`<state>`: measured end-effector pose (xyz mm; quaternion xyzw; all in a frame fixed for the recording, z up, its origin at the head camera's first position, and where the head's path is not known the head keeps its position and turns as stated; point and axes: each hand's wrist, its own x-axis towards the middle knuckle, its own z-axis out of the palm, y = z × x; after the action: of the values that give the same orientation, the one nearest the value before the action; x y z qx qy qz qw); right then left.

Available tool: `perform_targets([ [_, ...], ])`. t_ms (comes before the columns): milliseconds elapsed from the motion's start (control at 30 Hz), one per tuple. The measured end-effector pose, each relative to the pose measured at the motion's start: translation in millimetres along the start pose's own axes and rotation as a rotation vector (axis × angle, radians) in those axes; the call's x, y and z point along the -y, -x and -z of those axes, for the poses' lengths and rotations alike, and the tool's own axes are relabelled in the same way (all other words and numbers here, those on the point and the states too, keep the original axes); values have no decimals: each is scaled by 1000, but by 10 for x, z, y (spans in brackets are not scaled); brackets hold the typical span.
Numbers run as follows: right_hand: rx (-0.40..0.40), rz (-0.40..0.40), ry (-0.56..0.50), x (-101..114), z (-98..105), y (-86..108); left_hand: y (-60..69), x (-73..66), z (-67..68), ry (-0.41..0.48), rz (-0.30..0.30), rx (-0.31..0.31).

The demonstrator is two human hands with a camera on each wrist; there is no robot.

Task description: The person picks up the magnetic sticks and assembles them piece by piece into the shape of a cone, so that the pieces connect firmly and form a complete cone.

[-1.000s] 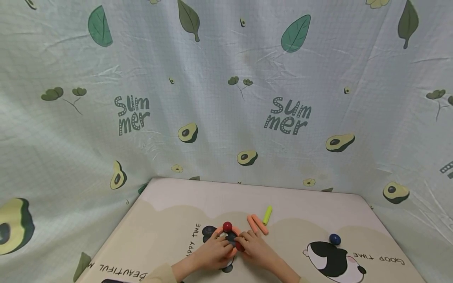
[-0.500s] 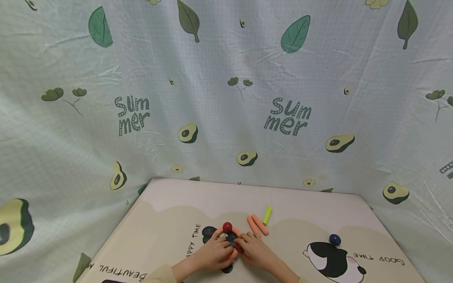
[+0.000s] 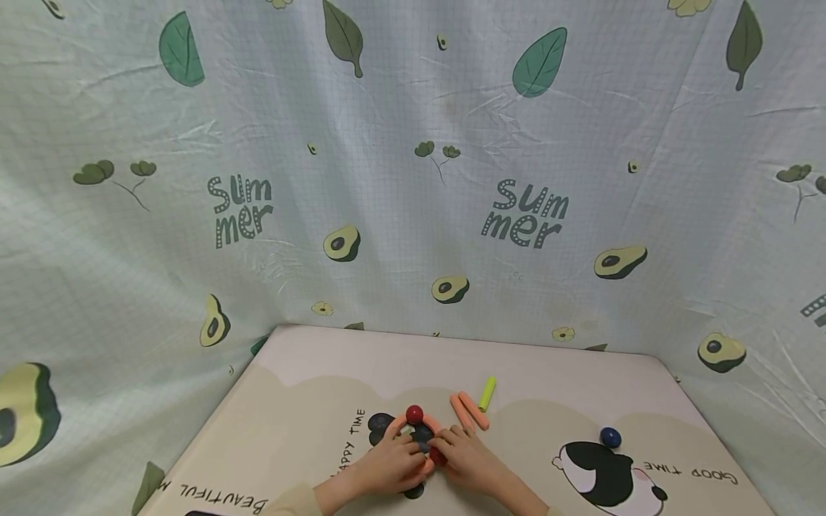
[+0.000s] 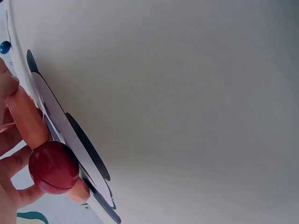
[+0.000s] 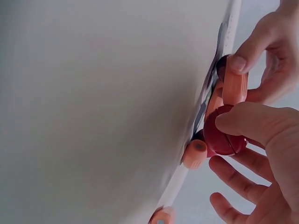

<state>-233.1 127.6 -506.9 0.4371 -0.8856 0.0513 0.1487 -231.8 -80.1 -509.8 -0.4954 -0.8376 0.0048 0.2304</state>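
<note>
In the head view, both hands work at a ring of orange rods and red balls on the patterned table. My left hand (image 3: pixel 390 464) grips an orange rod (image 5: pixel 235 86), its thumb lying on it in the right wrist view. My right hand (image 3: pixel 470 460) pinches a red ball (image 5: pixel 219 135) at the end of that rod, with its other fingers spread below. Another red ball (image 3: pixel 414 413) tops the ring's far side. The fingers hide much of the ring. An orange rod (image 4: pixel 28 119) and a red ball (image 4: pixel 53 168) show close up in the left wrist view.
Two loose orange rods (image 3: pixel 470 410) and a yellow-green rod (image 3: pixel 487 393) lie just beyond the right hand. Further right sits a dark blue ball (image 3: pixel 610 437). A printed curtain (image 3: pixel 387 179) hangs behind the table (image 3: pixel 310 351). A dark object (image 3: pixel 205 513) shows at the near edge.
</note>
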Motion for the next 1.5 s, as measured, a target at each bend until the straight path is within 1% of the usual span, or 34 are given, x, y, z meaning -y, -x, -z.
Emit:
perform_targets([
  [167,32,10,7,-17,-5,16,10,-17,-32,-9,-1,-16],
  [367,87,-1,-19,-61,15,33,18,-24,-54,10,2,30],
  [433,89,-9,-32,-87,35,31,17,-21,-57,21,6,39],
  [567,65,-28,-28,-158,56,1,20,-13,-58,30,5,40],
  [767,64,-55,33,-253,51,-60,21,1,-58,44,12,45],
  [933,100,-75,90,-291,23,-108,20,-1,-38,69,21,64],
  [1100,125,-79,103,-328,-11,-149,22,1,-27,83,14,63],
  [1267,105,-53,144,-370,-44,-174,23,0,-23,84,16,67],
  [1500,68,-13,185,-410,-80,-190,24,3,-27,97,27,93],
])
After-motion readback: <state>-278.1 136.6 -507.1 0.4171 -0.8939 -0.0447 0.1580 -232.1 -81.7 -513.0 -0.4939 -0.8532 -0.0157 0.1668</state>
